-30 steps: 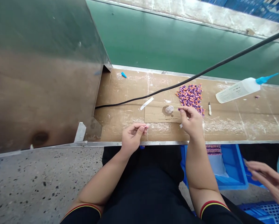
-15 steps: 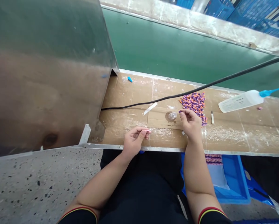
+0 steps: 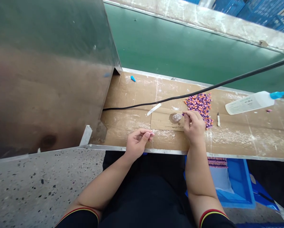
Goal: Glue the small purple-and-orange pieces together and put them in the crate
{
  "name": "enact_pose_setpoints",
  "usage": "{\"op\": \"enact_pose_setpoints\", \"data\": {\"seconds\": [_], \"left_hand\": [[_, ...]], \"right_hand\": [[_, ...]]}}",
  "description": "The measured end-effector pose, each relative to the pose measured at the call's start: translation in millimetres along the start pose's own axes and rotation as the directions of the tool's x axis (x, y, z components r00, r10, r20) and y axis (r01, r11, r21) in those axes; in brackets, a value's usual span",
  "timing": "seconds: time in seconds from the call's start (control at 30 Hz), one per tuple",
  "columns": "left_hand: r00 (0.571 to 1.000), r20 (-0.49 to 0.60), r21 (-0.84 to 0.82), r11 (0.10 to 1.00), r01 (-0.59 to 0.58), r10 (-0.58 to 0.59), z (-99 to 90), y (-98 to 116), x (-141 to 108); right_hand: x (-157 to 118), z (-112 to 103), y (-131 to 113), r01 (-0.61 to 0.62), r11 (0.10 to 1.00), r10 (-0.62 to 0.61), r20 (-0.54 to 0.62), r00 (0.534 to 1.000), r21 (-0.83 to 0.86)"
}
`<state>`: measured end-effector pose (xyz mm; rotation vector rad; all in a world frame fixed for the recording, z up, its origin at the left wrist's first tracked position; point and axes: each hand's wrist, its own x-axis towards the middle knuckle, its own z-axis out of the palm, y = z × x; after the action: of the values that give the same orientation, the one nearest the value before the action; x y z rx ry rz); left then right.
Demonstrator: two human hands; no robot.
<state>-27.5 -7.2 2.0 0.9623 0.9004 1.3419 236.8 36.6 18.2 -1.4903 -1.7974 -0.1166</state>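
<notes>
so, right hand [image 3: 193, 128]?
fingertips pinched on a tiny purple piece [image 3: 182, 114], just beside a small clear bottle [image 3: 177, 117]; purple-orange pile [image 3: 199, 110] near.
left hand [image 3: 138, 145]?
pinched too, on something thin and pale, too small to tell.

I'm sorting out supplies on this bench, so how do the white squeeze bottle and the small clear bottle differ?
The white squeeze bottle is far larger than the small clear bottle. The white squeeze bottle is milky with a blue nozzle; the small clear bottle is see-through, with no blue showing. The small clear bottle sits by the right hand; the white squeeze bottle lies farther off. Both rest on the cardboard.
</notes>
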Motion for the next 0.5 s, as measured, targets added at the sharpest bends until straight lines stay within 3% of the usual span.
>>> {"op": "enact_pose_setpoints", "data": {"seconds": [0.13, 0.37, 0.5], "left_hand": [[1.0, -0.007, -0.002, 1.0, 0.016, -0.016, -0.2, 0.0, 0.1], [0.984, -0.081, -0.144, 0.979, 0.143, -0.156, 3.7, 3.4, 5.6], [0.971, -0.105, -0.222, 0.957, 0.188, -0.215, 4.1, 4.1, 7.7]], "right_hand": [[-0.8, 3.4, 3.3, 0.098, 0.995, -0.098, 0.009, 0.995, -0.008], [-3.3, 5.1, 5.2, 0.077, 0.997, -0.076, 0.082, 0.994, -0.01], [-5.5, 0.7, 1.6, 0.058, 0.998, -0.059, -0.01, 0.998, -0.023]]}}
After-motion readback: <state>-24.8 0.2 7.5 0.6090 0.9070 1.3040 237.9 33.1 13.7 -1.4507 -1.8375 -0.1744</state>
